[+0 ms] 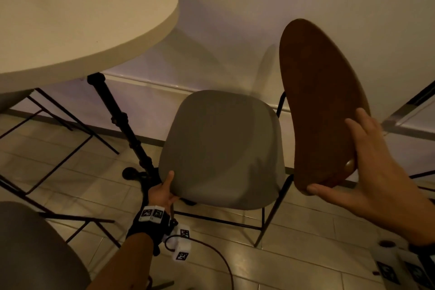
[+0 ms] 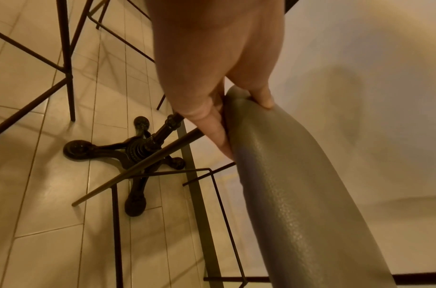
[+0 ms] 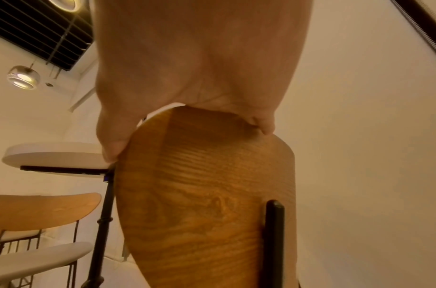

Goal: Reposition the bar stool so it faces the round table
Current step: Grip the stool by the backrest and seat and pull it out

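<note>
My left hand (image 1: 162, 192) pinches front edge of grey padded stool seat (image 1: 223, 148); my right hand (image 1: 367, 172) grips brown curved wooden backrest (image 1: 322, 101). Stool beside round cream bench (image 1: 77, 19), near wall.

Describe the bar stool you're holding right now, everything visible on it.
The bar stool has a padded grey seat, a curved brown wooden backrest and a thin black metal frame with a footrest rail. It stands on the tiled floor beside the round table. The left hand grips the seat's front edge; the right hand grips the backrest's end.
</note>
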